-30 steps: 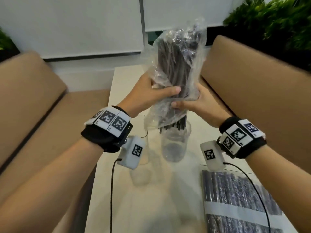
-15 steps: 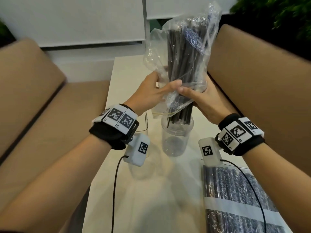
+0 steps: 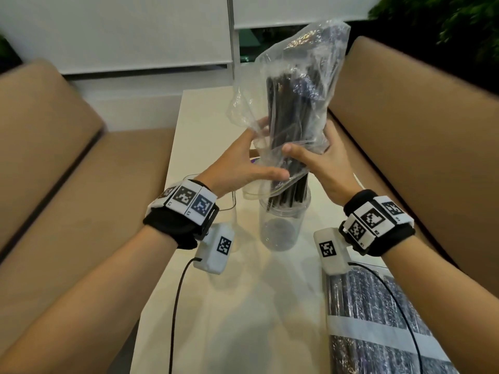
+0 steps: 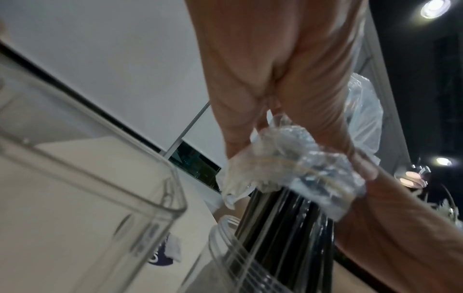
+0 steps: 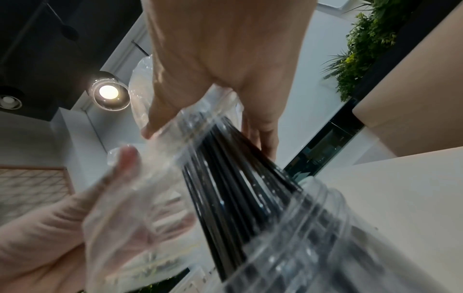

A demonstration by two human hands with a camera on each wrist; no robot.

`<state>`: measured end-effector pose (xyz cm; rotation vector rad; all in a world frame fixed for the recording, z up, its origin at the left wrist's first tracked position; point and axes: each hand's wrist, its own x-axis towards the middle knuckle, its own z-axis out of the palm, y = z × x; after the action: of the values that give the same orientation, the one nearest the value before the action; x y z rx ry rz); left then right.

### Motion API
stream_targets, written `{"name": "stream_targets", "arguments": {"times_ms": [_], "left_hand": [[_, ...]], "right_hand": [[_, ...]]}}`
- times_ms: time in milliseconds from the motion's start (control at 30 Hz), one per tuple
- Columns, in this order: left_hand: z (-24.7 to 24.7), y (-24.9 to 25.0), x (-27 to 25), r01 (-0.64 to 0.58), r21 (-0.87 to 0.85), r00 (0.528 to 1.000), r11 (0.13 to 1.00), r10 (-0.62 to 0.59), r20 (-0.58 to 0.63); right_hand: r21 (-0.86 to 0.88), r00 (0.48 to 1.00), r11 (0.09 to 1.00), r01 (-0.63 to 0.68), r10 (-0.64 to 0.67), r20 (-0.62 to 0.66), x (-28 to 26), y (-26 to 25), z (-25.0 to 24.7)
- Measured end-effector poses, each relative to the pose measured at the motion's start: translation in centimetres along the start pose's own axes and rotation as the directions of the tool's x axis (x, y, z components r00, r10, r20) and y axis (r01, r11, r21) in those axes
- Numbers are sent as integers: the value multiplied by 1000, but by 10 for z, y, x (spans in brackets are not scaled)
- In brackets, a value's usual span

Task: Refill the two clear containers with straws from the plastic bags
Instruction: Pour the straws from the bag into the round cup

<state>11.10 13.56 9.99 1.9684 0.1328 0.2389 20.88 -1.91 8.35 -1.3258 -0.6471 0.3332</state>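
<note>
Both hands hold a clear plastic bag (image 3: 299,85) of black straws (image 3: 283,109) upright, its open end down, over the round clear container (image 3: 280,233) on the table. My left hand (image 3: 243,163) pinches the bag's lower edge (image 4: 300,168), thumb in front. My right hand (image 3: 321,160) grips the bag and the straw bundle from the right (image 5: 225,59). The straws' lower ends (image 4: 283,228) reach into the round container's mouth (image 5: 325,237). A second, square clear container (image 4: 100,188) stands left of it, mostly hidden behind my left wrist in the head view.
Another bag of dark straws (image 3: 378,319) lies flat at the near right of the pale table (image 3: 243,306). Beige seat cushions flank the table on the left (image 3: 54,171) and right (image 3: 418,125). Wrist camera cables hang over the table.
The bag has come down a little and its top leans right. The straws' ends now sit inside the round container's mouth. My left thumb has shifted lower on the bag.
</note>
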Motion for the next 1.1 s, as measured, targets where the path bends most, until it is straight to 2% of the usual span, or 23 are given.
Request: {"name": "stream_targets", "arguments": {"times_ms": [100, 200, 267, 333, 533, 700, 867, 967, 1100], "left_hand": [[-1, -1, 1, -34, 109, 999, 993, 37, -29], [1, 7, 0, -36, -1, 986, 999, 36, -164], [1, 10, 1, -83, -89, 979, 993, 65, -193], [1, 17, -2, -132, -67, 972, 989, 116, -205], [-9, 37, -3, -201, -10, 950, 980, 192, -247], [-11, 46, -9, -229, 42, 930, 972, 232, -286], [-18, 47, -15, -204, 2, 940, 979, 196, -277], [-22, 48, -19, -164, -6, 925, 987, 151, -349], [-20, 52, -24, -130, 98, 901, 987, 159, -404]], "right_hand": [[-20, 1000, 1000, -12, 13, 23, -1, -7, 2], [-36, 997, 999, -24, 26, 66, -1, -16, 3], [-72, 994, 997, -26, 33, 102, -1, -21, 4], [-131, 994, 991, 0, 15, 111, -2, -25, 3], [-182, 996, 980, 84, -78, 41, -2, -41, -3], [-224, 996, 972, 77, -82, -16, -4, -48, 1], [-425, 994, 901, 84, -103, -22, -8, -56, 0], [-532, 990, 838, 123, -143, 3, -10, -67, -4], [-532, 988, 833, 151, -148, 48, -8, -76, -5]]}}
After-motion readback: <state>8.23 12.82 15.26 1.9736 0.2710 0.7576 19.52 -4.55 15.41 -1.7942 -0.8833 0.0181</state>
